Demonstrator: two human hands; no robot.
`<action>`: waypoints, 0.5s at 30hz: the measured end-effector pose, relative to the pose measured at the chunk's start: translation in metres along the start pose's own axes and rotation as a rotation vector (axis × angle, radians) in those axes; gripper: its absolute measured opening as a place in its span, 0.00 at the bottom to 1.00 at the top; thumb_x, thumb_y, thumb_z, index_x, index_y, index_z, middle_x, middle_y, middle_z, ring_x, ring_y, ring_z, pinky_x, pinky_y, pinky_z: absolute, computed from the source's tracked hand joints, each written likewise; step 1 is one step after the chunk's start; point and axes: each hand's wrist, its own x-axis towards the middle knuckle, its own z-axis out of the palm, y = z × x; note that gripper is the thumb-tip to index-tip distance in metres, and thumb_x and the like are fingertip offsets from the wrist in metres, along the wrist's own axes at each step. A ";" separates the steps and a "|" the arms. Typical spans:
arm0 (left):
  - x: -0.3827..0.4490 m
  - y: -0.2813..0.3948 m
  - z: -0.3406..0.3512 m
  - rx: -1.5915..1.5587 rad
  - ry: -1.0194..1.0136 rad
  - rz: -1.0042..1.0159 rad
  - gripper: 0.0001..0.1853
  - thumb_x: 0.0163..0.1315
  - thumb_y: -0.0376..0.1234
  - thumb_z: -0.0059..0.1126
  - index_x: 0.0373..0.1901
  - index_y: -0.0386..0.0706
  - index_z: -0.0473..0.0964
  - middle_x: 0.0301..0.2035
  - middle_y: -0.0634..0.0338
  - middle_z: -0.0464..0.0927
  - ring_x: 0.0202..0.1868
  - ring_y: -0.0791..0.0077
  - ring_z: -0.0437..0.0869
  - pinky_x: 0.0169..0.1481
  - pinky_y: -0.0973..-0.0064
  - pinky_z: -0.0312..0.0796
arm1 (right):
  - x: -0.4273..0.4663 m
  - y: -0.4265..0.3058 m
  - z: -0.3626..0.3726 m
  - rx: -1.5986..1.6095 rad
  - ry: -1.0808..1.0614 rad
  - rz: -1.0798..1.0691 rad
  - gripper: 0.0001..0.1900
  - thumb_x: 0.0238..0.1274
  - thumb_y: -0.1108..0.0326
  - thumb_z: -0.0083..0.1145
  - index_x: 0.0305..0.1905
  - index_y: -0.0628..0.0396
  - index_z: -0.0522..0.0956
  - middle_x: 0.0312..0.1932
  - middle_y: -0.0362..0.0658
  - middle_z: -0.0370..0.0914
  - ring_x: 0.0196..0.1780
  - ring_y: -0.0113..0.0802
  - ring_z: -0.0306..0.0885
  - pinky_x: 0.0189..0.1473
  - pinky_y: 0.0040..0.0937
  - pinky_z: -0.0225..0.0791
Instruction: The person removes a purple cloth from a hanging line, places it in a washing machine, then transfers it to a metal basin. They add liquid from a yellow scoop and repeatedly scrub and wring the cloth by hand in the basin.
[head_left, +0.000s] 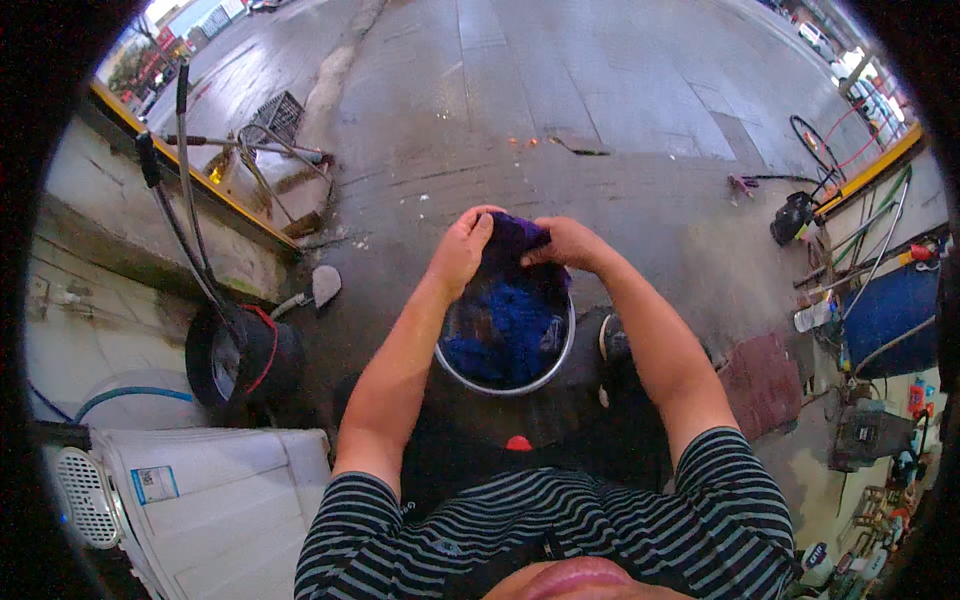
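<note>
A dark purple cloth (517, 234) is stretched between my two hands over the far side of a round bucket (574, 330) with a pale metal-looking rim. My left hand (466, 251) pinches the cloth's left end, thumb on top. At its right edge, my right hand (566, 244) grips the cloth with bent fingers. Inside the bucket lies blue cloth (517, 322), dark and apparently wet. Where the purple cloth hangs down, it hides the bucket's far rim, and I cannot tell whether its lower end touches the blue cloth.
Left stand a black tub (281, 360) holding long-handled tools and a white appliance (225, 487). A black plastic crate (277, 112) lies farther out. On the right are a dark red mat (761, 382), a black container (793, 217) and a blue bin (892, 326). Wet pavement (525, 97) stretches ahead.
</note>
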 end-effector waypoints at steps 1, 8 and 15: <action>0.000 0.000 0.000 0.113 0.018 0.058 0.15 0.82 0.41 0.49 0.56 0.41 0.78 0.46 0.61 0.84 0.49 0.74 0.82 0.58 0.74 0.74 | 0.001 0.003 0.000 0.024 0.015 0.024 0.22 0.57 0.62 0.77 0.54 0.56 0.83 0.43 0.45 0.89 0.48 0.37 0.83 0.54 0.39 0.74; 0.007 -0.010 -0.012 0.479 0.263 0.294 0.18 0.84 0.41 0.44 0.60 0.43 0.79 0.47 0.62 0.83 0.50 0.73 0.81 0.61 0.72 0.72 | 0.003 0.019 0.002 0.043 0.201 0.028 0.14 0.66 0.65 0.66 0.53 0.55 0.85 0.42 0.47 0.88 0.47 0.35 0.83 0.52 0.36 0.74; 0.003 -0.041 -0.005 -0.266 0.348 -0.386 0.27 0.81 0.55 0.43 0.63 0.45 0.77 0.55 0.54 0.82 0.56 0.62 0.84 0.60 0.59 0.79 | 0.008 0.003 0.023 0.496 0.248 -0.141 0.15 0.67 0.74 0.59 0.57 0.57 0.84 0.48 0.39 0.86 0.50 0.29 0.80 0.56 0.32 0.74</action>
